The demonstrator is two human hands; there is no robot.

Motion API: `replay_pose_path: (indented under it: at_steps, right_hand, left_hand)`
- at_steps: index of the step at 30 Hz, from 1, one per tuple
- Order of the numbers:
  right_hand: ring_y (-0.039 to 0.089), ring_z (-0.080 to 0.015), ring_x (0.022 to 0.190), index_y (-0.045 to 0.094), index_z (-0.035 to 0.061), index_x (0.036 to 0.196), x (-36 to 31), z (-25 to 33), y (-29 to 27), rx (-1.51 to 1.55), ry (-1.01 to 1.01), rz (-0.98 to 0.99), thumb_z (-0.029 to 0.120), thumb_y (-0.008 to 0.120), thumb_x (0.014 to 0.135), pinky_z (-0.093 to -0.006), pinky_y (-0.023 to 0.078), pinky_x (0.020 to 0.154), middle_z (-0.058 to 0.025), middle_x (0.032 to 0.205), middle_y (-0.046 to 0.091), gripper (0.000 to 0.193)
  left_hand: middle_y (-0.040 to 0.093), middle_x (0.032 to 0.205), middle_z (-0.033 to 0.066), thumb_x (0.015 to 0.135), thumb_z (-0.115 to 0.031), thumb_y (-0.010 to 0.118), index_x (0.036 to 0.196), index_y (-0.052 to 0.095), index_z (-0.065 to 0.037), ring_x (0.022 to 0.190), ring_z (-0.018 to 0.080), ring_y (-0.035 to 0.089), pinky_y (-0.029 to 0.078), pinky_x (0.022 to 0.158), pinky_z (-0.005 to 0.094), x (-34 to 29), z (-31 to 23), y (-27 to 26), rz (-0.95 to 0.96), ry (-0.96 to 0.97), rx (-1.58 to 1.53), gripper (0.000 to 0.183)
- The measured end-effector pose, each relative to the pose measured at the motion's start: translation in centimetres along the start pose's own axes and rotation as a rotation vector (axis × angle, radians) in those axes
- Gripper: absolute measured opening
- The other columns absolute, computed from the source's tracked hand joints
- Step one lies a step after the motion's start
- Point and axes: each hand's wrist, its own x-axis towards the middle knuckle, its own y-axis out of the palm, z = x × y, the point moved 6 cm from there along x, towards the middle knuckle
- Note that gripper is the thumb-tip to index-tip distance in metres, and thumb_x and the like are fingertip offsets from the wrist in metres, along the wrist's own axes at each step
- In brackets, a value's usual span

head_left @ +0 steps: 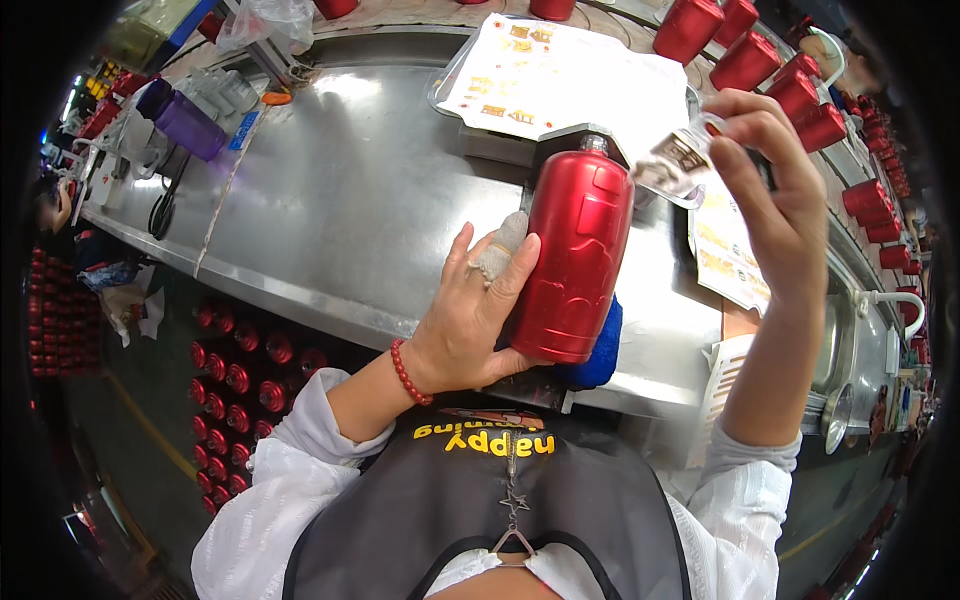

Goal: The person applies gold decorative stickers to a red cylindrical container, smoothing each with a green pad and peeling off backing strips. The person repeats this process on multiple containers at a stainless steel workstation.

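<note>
A glossy red bottle with a bare threaded neck leans at the counter's front edge, its base towards me, beside a blue cloth. My left hand holds the bottle's left side, with thumb near the base and another finger against the wall. One of its fingers wears a grey fabric cover. Up at the right, my right hand pinches a clear sticker with dark and gold print, beside the bottle's shoulder. Beyond the bottle lies a white sheet of printed stickers on a tray.
The metal counter stretches left, with a purple bottle and an orange-handled tool. Several red bottles stand at the far right. More red bottles are stacked below the counter. Another sticker sheet lies at the right.
</note>
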Motion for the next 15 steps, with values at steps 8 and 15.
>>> replay_pose_path:
  at_steps: [8, 15]
  right_hand:
    - [0.06, -0.016, 0.092, 0.058, -0.0019, 0.089, -4.4, -0.8, 4.9, 0.263, 0.22, 0.05, 0.009, 0.066, 0.095, -0.0284, 0.05, 0.08, -0.0096, 0.104, 0.062, 0.015]
    - [0.064, -0.0228, 0.09, 0.06, -0.0028, 0.088, -4.8, -2.6, 6.4, 0.129, 0.183, -0.014, 0.008, 0.069, 0.091, -0.031, 0.053, 0.078, -0.0136, 0.107, 0.063, 0.014]
  left_hand:
    - [0.026, 0.159, 0.023, 0.094, -0.051, 0.065, 0.156, 0.011, 0.006, 0.148, 0.0306, 0.027, 0.021, 0.12, 0.0399, 3.5, 1.7, 0.9, -0.127, -0.319, -0.996, 0.101]
    - [0.032, 0.149, 0.031, 0.087, -0.04, 0.074, 0.152, 0.016, 0.009, 0.139, 0.0401, 0.035, 0.029, 0.116, 0.0442, 5.2, 1.0, 1.9, -0.157, -0.374, -0.542, 0.1]
